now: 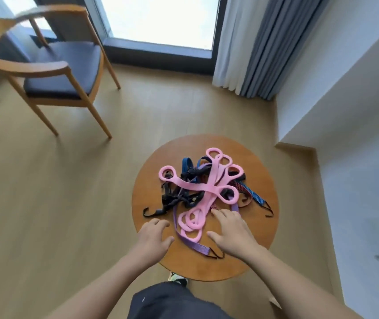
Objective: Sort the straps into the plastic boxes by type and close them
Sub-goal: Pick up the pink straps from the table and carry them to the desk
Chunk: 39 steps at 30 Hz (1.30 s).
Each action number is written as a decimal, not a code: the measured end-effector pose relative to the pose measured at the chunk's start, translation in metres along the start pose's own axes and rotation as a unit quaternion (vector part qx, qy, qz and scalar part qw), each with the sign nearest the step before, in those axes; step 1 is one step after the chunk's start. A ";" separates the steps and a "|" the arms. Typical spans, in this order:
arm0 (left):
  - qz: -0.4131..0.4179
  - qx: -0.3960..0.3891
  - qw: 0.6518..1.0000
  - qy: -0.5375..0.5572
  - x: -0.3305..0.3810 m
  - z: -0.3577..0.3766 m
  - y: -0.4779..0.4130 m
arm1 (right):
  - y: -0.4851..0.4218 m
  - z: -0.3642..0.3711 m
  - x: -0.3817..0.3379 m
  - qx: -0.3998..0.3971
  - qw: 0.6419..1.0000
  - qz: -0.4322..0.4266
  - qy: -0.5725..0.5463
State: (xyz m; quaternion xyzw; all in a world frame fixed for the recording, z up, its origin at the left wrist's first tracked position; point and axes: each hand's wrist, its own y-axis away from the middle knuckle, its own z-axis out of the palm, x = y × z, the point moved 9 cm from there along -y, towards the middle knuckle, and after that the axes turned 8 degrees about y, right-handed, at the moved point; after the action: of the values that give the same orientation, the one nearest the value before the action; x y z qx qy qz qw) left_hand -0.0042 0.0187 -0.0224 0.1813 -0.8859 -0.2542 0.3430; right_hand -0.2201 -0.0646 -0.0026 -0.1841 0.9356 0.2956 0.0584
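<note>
A tangled heap of straps lies on a small round wooden table. Pink looped bands cross the top of the heap. Under them lie black straps with hooks, a blue bungee cord and a purple flat strap running toward the near edge. My left hand hovers at the table's near left edge with relaxed fingers, holding nothing. With fingers spread, my right hand is just right of the pink loops, its fingertips at the heap. No plastic boxes are in view.
A wooden armchair with a dark seat stands on the floor at the far left. A window and grey curtains are at the back, and a white wall runs along the right.
</note>
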 end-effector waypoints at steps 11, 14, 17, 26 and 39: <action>-0.184 -0.054 0.938 0.291 -0.022 0.009 -0.051 | -0.154 0.031 0.021 -0.080 0.992 0.084 -0.051; -0.195 -0.066 0.930 0.304 -0.014 0.017 -0.058 | -0.147 0.051 0.024 -0.087 0.990 0.089 -0.061; -0.196 -0.078 0.922 0.323 -0.001 0.025 -0.065 | -0.141 0.056 0.028 -0.056 0.988 0.095 -0.107; -0.215 -0.061 0.907 0.357 0.019 0.042 -0.078 | -0.161 0.039 0.041 -0.083 0.994 0.069 -0.030; -0.282 0.029 0.685 0.671 0.054 0.054 -0.076 | -0.094 0.033 0.014 -0.231 0.880 0.023 -0.414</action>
State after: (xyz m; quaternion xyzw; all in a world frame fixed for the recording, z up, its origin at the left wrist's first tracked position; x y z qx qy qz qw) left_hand -0.0687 -0.0513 -0.0723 0.5550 -0.3327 -0.1232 0.7524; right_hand -0.1977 -0.1214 -0.0822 -0.0319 0.7352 0.5540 0.3893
